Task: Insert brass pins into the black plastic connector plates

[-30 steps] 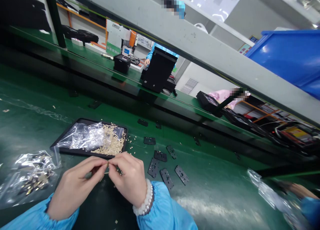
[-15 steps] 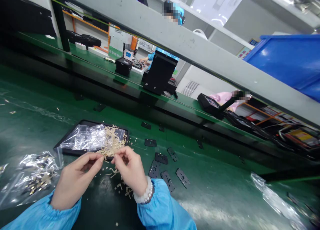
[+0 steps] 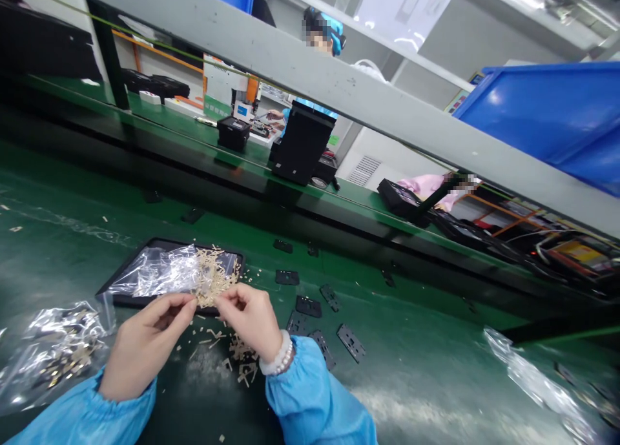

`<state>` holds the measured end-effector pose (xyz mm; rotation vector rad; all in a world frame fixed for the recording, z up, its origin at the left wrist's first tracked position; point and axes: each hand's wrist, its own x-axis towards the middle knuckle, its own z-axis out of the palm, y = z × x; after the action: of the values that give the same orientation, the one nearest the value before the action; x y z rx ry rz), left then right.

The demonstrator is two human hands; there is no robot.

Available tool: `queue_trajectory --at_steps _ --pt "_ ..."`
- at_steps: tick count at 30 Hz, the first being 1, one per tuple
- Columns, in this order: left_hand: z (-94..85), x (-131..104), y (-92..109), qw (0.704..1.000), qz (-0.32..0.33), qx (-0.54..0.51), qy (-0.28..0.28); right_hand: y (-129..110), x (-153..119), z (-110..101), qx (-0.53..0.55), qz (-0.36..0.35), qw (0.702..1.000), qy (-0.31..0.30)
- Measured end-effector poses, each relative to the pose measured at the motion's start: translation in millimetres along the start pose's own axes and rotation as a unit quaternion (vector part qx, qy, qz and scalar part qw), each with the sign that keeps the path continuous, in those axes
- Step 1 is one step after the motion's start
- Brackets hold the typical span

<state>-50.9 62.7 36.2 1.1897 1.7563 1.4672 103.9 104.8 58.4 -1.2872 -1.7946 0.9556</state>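
My left hand (image 3: pixel 150 341) is pinched, thumb against forefinger, at the near edge of a black tray (image 3: pixel 116 289). Close beside it, my right hand (image 3: pixel 254 319), with a white bead bracelet at the wrist, is pinched too. Whatever sits between the fingertips is too small to make out. Just beyond the fingers, a heap of small beige strips (image 3: pixel 213 274) lies in the tray along with a clear plastic bag (image 3: pixel 167 267). More beige strips (image 3: pixel 245 354) are scattered on the green table below my right hand.
A clear bag of shiny metal parts (image 3: pixel 68 354) lies at the left. Several black plates (image 3: pixel 351 341) are spread right of my hands. Plastic wrap (image 3: pixel 537 380) lies far right. Behind the table run a grey beam (image 3: pixel 300 70) and a blue bin (image 3: pixel 542 115); co-workers sit beyond.
The view has shifted slightly. My right hand's fingers have closed together more, and the hand uncovers more of the strips on the table. Both hands stay at the tray's near edge.
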Motion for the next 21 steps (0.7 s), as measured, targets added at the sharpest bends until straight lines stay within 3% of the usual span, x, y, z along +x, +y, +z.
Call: queue_trajectory --at_steps 3,6,9,13,17,21 --pt "5.0 -6 7 1.000 0.014 -0.005 -0.002 3 -1 1 0.071 0.043 0.994 -0.072" --pt "10.7 -13 13 0.999 0.054 0.007 0.000 4 -4 2 0.101 0.087 0.986 -0.102" --pt "14.3 -15 13 0.996 0.081 0.023 0.012 4 -6 -2 0.066 0.085 0.989 -0.102" --pt "15.2 -5 5 0.999 0.048 0.013 0.008 7 -3 -10 -0.016 0.054 0.996 -0.063" --pt "16.0 2 4 1.000 0.001 0.001 -0.029 16 7 -16 -0.053 0.027 0.997 -0.051" --pt "20.9 1 13 0.996 -0.018 -0.010 -0.084 23 13 -20 -0.018 0.032 0.998 -0.046"
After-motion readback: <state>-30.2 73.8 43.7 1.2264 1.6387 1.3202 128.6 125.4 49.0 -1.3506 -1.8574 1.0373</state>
